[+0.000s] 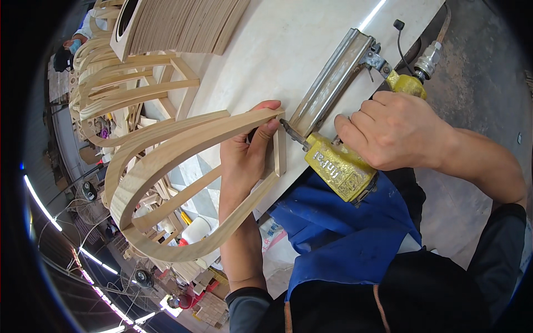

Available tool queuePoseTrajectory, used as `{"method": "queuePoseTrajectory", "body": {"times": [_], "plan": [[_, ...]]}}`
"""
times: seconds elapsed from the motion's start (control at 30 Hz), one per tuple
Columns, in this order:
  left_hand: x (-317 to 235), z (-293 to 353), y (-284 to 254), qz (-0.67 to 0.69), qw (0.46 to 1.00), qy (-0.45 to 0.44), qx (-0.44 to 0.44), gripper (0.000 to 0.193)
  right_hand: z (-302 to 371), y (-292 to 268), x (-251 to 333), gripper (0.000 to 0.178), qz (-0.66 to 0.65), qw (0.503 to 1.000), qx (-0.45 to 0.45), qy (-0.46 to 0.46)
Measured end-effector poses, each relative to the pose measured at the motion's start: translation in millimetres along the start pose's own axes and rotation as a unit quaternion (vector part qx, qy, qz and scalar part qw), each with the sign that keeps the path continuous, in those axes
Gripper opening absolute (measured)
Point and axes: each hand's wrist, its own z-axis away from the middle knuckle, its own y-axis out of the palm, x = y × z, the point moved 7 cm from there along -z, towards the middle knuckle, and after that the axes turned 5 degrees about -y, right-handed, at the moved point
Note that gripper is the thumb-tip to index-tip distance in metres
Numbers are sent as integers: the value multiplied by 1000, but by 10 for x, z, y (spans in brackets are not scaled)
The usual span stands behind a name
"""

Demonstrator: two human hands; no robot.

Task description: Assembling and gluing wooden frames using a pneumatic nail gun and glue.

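Observation:
A curved wooden frame (pixel 166 144), made of bent loops joined by straight crossbars, stands on the pale table. My left hand (pixel 247 150) grips its end near the corner, thumb and fingers closed round the wood beside a short crosspiece (pixel 280 151). In my right hand (pixel 388 130) is a yellow pneumatic nail gun (pixel 340 166), its handle wrapped by my fingers. The gun's narrow nose meets the frame's corner just beside my left thumb; whether it presses on the wood I cannot tell. The gun's metal magazine (pixel 333 83) points away over the table. My trigger finger is partly hidden.
An air hose with a metal coupling (pixel 428 60) runs from the gun past the table edge. A stack of thin wooden panels (pixel 183 25) stands at the far side of the table (pixel 261 72). More wooden frames (pixel 133 83) crowd the left, with another person (pixel 78 41) beyond.

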Motion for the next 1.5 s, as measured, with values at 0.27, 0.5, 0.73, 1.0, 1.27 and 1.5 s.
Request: {"method": "queuePoseTrajectory", "body": {"times": [0.27,0.5,0.73,1.0,1.27,1.5], "plan": [[-20,-13,9,-4,1000,5,5,20,-2,-13,-6,16,6,1000,4,1],[-6,-10,16,9,1000,3,10,22,-6,-124,-65,9,1,999,-38,9],[-12,20,-21,9,1000,-21,6,22,-123,-180,-717,39,-4,994,5,108],[-122,-25,5,-3,999,-39,9,23,-72,-391,-876,43,51,979,-181,82],[-104,3,-130,-68,994,10,88,30,710,557,593,10,-130,977,4,167],[-9,330,-234,78,993,74,51,34,668,1184,785,16,-42,981,-30,187]]}}
